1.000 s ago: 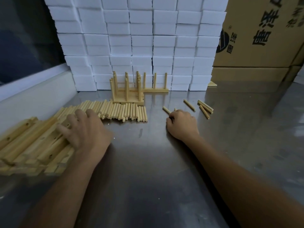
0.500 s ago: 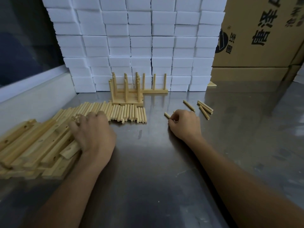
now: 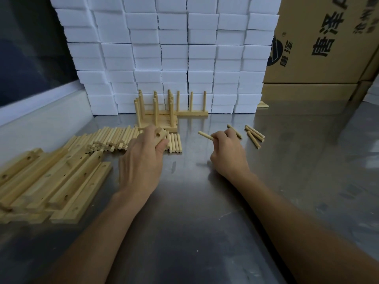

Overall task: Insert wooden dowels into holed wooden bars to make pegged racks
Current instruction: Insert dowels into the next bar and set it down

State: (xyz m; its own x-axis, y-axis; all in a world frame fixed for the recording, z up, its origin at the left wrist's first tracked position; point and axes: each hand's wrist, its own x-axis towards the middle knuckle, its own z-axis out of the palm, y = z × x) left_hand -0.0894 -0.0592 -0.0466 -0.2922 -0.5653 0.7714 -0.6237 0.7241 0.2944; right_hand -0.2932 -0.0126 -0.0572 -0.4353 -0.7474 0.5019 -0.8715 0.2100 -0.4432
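My left hand [image 3: 143,160] grips a holed wooden bar [image 3: 161,136], lifted off the table with one hole showing above my fingers. My right hand [image 3: 227,154] pinches a dowel [image 3: 205,135] that points up and to the left. A heap of holed bars [image 3: 51,181] lies at the left. A row of loose dowels [image 3: 114,138] lies behind my left hand. Finished pegged racks [image 3: 158,111] stand at the back, one more rack [image 3: 191,112] to their right.
Several loose dowels [image 3: 254,136] lie to the right of my right hand. A wall of white boxes [image 3: 174,54] closes the back. Cardboard cartons [image 3: 324,44] stand at the back right. The metal table [image 3: 205,212] stretches toward me.
My left hand took a bar from the heap and carried it right and up. My right hand lifted a dowel off the table.
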